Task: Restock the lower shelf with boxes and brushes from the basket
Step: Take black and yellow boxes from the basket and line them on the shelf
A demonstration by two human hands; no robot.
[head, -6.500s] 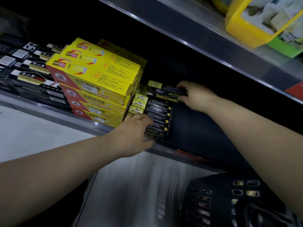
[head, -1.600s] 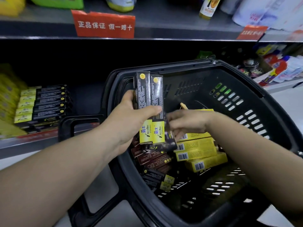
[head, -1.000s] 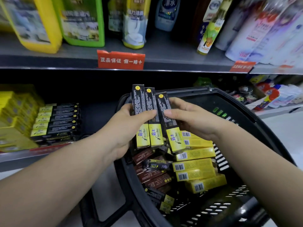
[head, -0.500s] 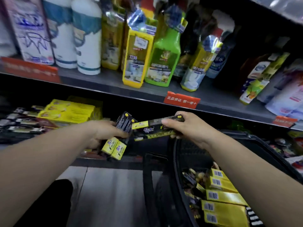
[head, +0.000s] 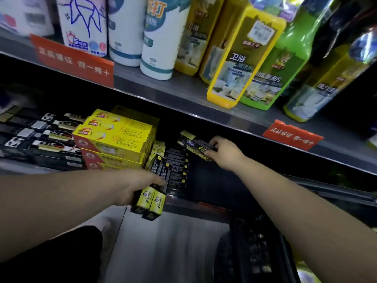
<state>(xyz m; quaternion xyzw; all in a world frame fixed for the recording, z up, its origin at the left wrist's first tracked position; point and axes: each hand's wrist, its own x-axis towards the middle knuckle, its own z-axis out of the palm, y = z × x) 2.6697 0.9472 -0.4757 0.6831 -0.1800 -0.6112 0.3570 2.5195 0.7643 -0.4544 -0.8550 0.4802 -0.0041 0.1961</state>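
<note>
At 5 o'clock, nearest: black perforated plastic basket (head: 255, 252); inside hidden, so cannot tell stock left to move. At 8 o'clock: left hand (head: 132, 186), fingers curled round pair of slim black-and-yellow cardboard boxes (head: 156, 188), yellow ends toward camera, held over grey metal lip of lower shelf (head: 200, 208), not set down. Just behind, at centre: row of matching slim boxes (head: 178, 168), flat on shelf floor. At 2 o'clock of that row: right hand (head: 224, 155), thumb and fingers pinching single slim box (head: 195, 145), tilted above row's rear end; touching or apart, cannot tell.

Judgement: restock partway. Row started, three boxes in hand unplaced.

At 9 o'clock of row: stack of flat yellow cartons (head: 116, 137), close beside, no room leftward. Dark open-looking floor at 3 o'clock. Far 9 o'clock: black brush packs (head: 40, 139). At 12 o'clock: overhanging upper shelf edge (head: 183, 103), low clearance for both arms; above it, yellow and green cleaner bottles (head: 234, 58), red paper tags (head: 73, 60).
</note>
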